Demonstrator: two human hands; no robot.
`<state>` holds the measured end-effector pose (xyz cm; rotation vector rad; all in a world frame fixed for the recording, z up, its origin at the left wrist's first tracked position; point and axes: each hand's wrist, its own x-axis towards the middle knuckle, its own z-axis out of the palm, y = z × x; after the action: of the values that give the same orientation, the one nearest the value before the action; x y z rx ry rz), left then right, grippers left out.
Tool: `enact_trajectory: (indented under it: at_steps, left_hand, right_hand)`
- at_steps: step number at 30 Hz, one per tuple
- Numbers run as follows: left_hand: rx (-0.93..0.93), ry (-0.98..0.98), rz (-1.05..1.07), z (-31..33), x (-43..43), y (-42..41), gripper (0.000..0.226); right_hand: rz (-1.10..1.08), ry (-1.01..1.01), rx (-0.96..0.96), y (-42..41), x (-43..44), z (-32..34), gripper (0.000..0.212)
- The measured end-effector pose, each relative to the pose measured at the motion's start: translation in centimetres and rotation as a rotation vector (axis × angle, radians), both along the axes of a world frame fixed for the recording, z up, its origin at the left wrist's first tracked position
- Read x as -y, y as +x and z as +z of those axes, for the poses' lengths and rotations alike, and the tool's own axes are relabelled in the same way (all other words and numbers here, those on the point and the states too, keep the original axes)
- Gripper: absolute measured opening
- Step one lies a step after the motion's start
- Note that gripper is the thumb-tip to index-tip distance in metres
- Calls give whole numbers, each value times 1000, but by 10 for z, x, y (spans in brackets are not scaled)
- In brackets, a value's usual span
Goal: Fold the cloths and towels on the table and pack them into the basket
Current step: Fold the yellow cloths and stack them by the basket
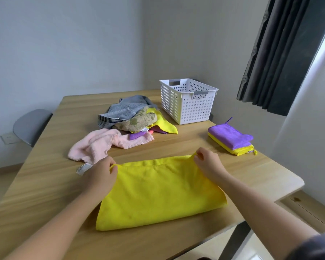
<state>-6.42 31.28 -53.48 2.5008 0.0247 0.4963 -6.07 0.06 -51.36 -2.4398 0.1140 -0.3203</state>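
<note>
A yellow cloth (161, 192) lies folded in half on the wooden table (45, 184) in front of me. My left hand (99, 175) pinches its far left corner and my right hand (208, 162) pinches its far right corner. A white perforated basket (188, 106) stands at the back right of the table. Near the right edge sits a folded purple cloth (229, 136) stacked on a folded yellow one (238, 150). A loose pile lies at the back: a pink towel (98, 145), a grey towel (122, 109), a leaf-patterned cloth (137, 122) and another yellow cloth (163, 122).
A grey chair (30, 124) stands at the table's left side. Dark curtains (281, 53) hang at the right by the window. The table's right edge and rounded corner (296, 182) are close to my right arm. Walls stand behind the table.
</note>
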Motion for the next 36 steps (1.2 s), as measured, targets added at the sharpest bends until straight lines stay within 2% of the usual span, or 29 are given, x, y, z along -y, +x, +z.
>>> enact_trajectory:
  at_steps: [4, 6, 9, 13, 17, 20, 27, 31, 36]
  left_hand:
    - [46, 198, -94, -11, -9, 11, 11]
    - [45, 200, -128, -14, -11, 15, 13]
    - [88, 194, -179, -13, -14, 14, 13]
    - [155, 289, -315, -13, -16, 19, 25]
    - [139, 215, -364, -15, -16, 19, 16]
    - [147, 183, -343, -18, -18, 20, 17]
    - [267, 248, -282, -16, -17, 18, 25]
    - [291, 24, -227, -17, -19, 17, 20]
    - [386, -86, -198, -14, -15, 16, 29]
  right_hand:
    - [47, -244, 26, 14, -1, -13, 15]
    - [68, -344, 55, 20, -2, -21, 14]
    - [126, -395, 152, 23, 1, -30, 6]
    - [165, -417, 221, 30, 6, -39, 9]
    - [275, -260, 274, 26, 4, -34, 19]
    - [255, -145, 331, 23, 5, -32, 30]
    - [163, -134, 367, 25, 9, -36, 20]
    - [128, -49, 388, 23, 10, -33, 23]
    - [168, 248, 332, 18, 12, -26, 29]
